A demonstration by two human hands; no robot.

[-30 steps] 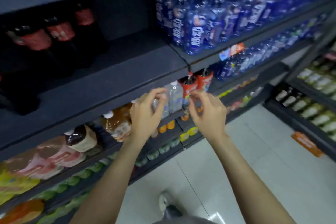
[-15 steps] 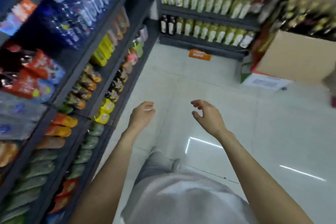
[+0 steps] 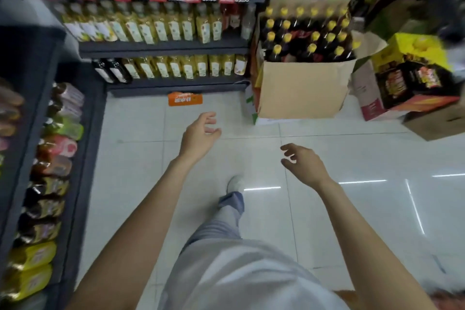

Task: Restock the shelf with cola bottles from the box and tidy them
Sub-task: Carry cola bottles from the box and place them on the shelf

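Both hands empty, held out over the aisle floor.

Left hand point(image 3: 198, 137) and right hand point(image 3: 303, 165) reach forward on extended arms, fingers loosely curled and spread, holding nothing. One open cardboard box point(image 3: 303, 90) stands on the floor ahead to the right, well apart from both hands. Dark cola bottles point(image 3: 305, 38) with yellow caps stand upright inside, roughly twenty; exact count unclear. Stocked shelf point(image 3: 163, 45) beside the box.

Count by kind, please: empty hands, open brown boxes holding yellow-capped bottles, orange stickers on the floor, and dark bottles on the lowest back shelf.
Empty hands: 2 (left hand, right hand)
Open brown box: 1
Orange floor sticker: 1
Dark bottles: 2
Total: 6
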